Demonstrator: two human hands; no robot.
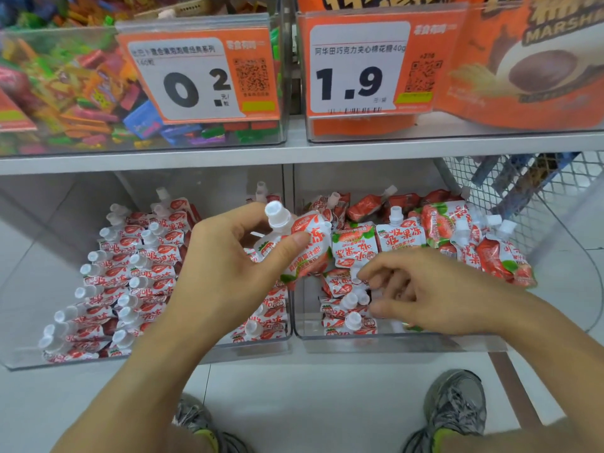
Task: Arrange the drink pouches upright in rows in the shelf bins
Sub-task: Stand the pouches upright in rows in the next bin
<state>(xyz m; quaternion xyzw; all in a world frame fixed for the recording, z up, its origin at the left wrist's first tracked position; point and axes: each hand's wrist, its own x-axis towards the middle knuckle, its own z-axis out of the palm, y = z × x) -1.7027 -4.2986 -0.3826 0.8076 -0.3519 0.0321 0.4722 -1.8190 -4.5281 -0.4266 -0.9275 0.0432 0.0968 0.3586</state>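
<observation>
My left hand (228, 256) has thumb + fingers clamped on one drink pouch (304, 246), held above the divider between the two bins, cap (277, 214) up and tilted a bit left, long axis near upright. My right hand (434, 289) is down in the right bin (376, 343), fingers (389, 286) curled among the front-row pouches (346, 305); can't tell if they're gripping one. The open slot lies below and right of my left fingers, so I reckon the pouch drops cap-up just beside my right fingers. Left bin (137, 361) rows look done.
</observation>
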